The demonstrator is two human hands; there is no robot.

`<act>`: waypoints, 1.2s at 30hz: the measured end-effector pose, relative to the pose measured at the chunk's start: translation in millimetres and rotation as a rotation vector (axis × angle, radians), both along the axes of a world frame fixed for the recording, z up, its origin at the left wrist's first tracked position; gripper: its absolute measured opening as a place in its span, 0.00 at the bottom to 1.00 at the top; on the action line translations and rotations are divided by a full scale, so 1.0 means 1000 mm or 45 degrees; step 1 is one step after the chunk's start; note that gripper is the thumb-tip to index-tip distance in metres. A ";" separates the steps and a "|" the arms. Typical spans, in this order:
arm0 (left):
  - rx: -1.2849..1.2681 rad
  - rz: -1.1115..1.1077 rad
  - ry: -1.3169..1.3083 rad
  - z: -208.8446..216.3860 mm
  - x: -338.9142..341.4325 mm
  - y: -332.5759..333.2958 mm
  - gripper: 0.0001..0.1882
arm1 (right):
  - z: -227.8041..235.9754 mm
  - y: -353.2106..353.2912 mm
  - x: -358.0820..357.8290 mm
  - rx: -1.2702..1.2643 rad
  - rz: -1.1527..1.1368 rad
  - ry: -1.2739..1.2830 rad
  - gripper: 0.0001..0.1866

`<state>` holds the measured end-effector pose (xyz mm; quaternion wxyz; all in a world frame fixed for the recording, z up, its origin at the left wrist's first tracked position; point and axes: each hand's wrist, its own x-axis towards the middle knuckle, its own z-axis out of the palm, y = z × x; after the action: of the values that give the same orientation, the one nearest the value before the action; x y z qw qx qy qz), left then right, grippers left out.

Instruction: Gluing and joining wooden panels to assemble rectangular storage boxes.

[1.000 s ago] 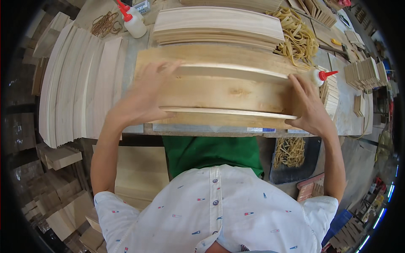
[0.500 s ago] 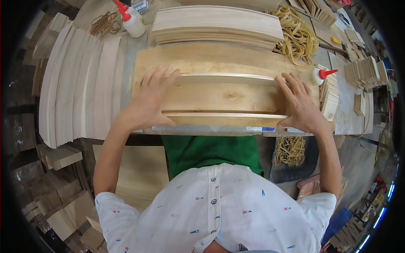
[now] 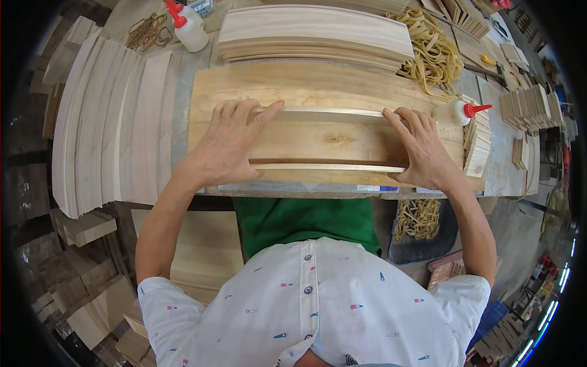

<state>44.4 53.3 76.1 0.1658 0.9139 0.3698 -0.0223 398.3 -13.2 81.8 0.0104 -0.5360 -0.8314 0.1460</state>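
Two long thin wooden slats stand on edge, side by side with a gap between them: a far slat and a near slat. Under them lies a wide pale wooden board with a knot. My left hand spans the slats near their left ends, fingers at the far one and thumb at the near one. At the right ends my right hand grips them the same way. My palms hide the slats' ends, so I cannot tell whether end pieces join them.
Stacked long boards stand at the left, and more planks lie behind. Rubber bands sit at the back right. Glue bottles with red tips stand at the back left and right. Small wooden pieces fill the right side.
Both hands have shifted inward along the slats, the left hand rightward and the right hand leftward. Their grip still spans both slats.
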 end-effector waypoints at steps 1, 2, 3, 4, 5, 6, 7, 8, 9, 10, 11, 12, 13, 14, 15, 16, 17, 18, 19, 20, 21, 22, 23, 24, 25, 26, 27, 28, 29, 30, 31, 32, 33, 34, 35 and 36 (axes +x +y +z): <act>0.014 -0.007 -0.026 -0.002 -0.002 -0.001 0.56 | -0.001 -0.001 0.000 0.040 0.018 0.006 0.55; 0.029 -0.014 -0.052 -0.005 -0.004 -0.001 0.56 | -0.003 -0.001 0.001 0.082 0.037 0.012 0.55; 0.044 -0.021 -0.078 -0.006 -0.006 -0.002 0.56 | -0.004 -0.002 0.002 0.123 0.055 0.018 0.55; 0.043 -0.009 -0.071 -0.006 -0.005 -0.003 0.56 | -0.004 -0.002 0.002 0.110 0.052 0.016 0.55; 0.042 -0.001 -0.065 -0.006 -0.005 -0.003 0.56 | -0.004 -0.002 0.003 0.096 0.045 0.014 0.56; 0.042 0.007 -0.059 -0.006 -0.004 -0.004 0.56 | -0.004 -0.002 0.003 0.083 0.039 0.012 0.56; 0.019 0.009 -0.034 -0.005 -0.003 -0.003 0.56 | -0.004 -0.003 0.002 0.061 0.025 0.014 0.56; 0.001 0.013 -0.011 -0.004 -0.002 -0.001 0.57 | -0.002 -0.002 0.001 0.042 0.013 0.015 0.55; -0.018 0.017 0.013 -0.003 0.000 0.000 0.57 | -0.001 -0.002 0.000 0.024 0.002 0.017 0.55; -0.036 0.028 0.020 -0.001 0.001 -0.001 0.58 | -0.001 -0.001 0.001 0.013 0.004 0.006 0.56; -0.052 0.035 0.024 0.001 0.002 -0.001 0.58 | -0.001 -0.002 0.002 0.004 0.003 -0.008 0.57; -0.068 0.042 0.028 0.003 0.003 -0.001 0.58 | -0.001 -0.002 0.003 -0.005 0.002 -0.021 0.59; -0.044 0.037 0.007 0.003 0.002 -0.002 0.59 | -0.002 -0.003 0.004 0.034 0.019 -0.027 0.60; -0.023 0.038 -0.016 0.001 0.000 -0.003 0.59 | -0.004 -0.004 0.006 0.070 0.041 -0.034 0.62; -0.001 0.039 -0.039 0.000 -0.003 -0.006 0.60 | -0.004 -0.005 0.009 0.105 0.065 -0.041 0.64; -0.009 0.095 -0.023 0.006 -0.006 -0.010 0.59 | -0.001 -0.007 0.011 0.093 0.010 -0.016 0.65; -0.019 0.141 -0.013 0.013 -0.008 -0.014 0.59 | 0.003 -0.012 0.015 0.080 -0.055 0.001 0.66; -0.033 0.184 0.000 0.016 -0.011 -0.019 0.58 | 0.005 -0.018 0.020 0.065 -0.121 0.021 0.68; -0.058 0.250 -0.095 0.013 -0.020 -0.022 0.60 | 0.006 -0.023 0.028 0.044 -0.194 0.098 0.68; -0.082 0.316 -0.188 0.009 -0.034 -0.025 0.61 | 0.005 -0.030 0.038 0.027 -0.268 0.176 0.68; -0.106 0.384 -0.276 0.005 -0.046 -0.028 0.63 | 0.004 -0.035 0.046 0.008 -0.338 0.261 0.68; -0.137 0.425 -0.341 0.000 -0.055 -0.029 0.64 | 0.001 -0.039 0.053 -0.005 -0.377 0.281 0.69; -0.168 0.476 -0.399 -0.004 -0.064 -0.032 0.66 | -0.005 -0.042 0.058 -0.023 -0.406 0.308 0.70; -0.199 0.527 -0.458 -0.009 -0.068 -0.035 0.67 | -0.008 -0.044 0.061 -0.041 -0.435 0.335 0.71; -0.333 0.584 -0.567 -0.013 -0.068 -0.037 0.68 | -0.010 -0.044 0.062 -0.048 -0.433 0.350 0.71; -0.468 0.640 -0.676 -0.017 -0.068 -0.039 0.68 | -0.011 -0.043 0.062 -0.055 -0.432 0.363 0.72; -0.603 0.695 -0.786 -0.021 -0.068 -0.041 0.68 | -0.012 -0.042 0.062 -0.062 -0.430 0.377 0.72; -0.655 0.690 -0.863 -0.027 -0.068 -0.042 0.67 | -0.013 -0.041 0.061 -0.088 -0.441 0.403 0.72; -0.708 0.680 -0.943 -0.034 -0.067 -0.041 0.66 | -0.013 -0.040 0.062 -0.112 -0.454 0.426 0.72; -0.761 0.669 -1.023 -0.039 -0.066 -0.040 0.65 | -0.013 -0.039 0.062 -0.135 -0.469 0.448 0.72; -0.788 0.680 -1.070 -0.041 -0.067 -0.040 0.64 | -0.015 -0.039 0.064 -0.192 -0.492 0.615 0.69; -0.818 0.686 -1.129 -0.045 -0.065 -0.042 0.62 | -0.016 -0.040 0.069 -0.244 -0.517 0.770 0.65; -0.850 0.692 -1.186 -0.047 -0.064 -0.044 0.60 | -0.018 -0.041 0.073 -0.296 -0.542 0.926 0.62; -0.864 0.717 -1.193 -0.047 -0.064 -0.044 0.58 | -0.018 -0.042 0.075 -0.324 -0.564 0.955 0.59; -0.883 0.733 -1.201 -0.047 -0.064 -0.043 0.57 | -0.018 -0.045 0.077 -0.346 -0.593 0.980 0.55; -0.902 0.748 -1.208 -0.047 -0.063 -0.043 0.55 | -0.019 -0.047 0.079 -0.368 -0.623 1.007 0.52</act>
<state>-19.1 10.2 29.3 0.6005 0.5759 0.4608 0.3088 477.4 -60.4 62.6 0.2851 -0.6152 -0.5845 0.4457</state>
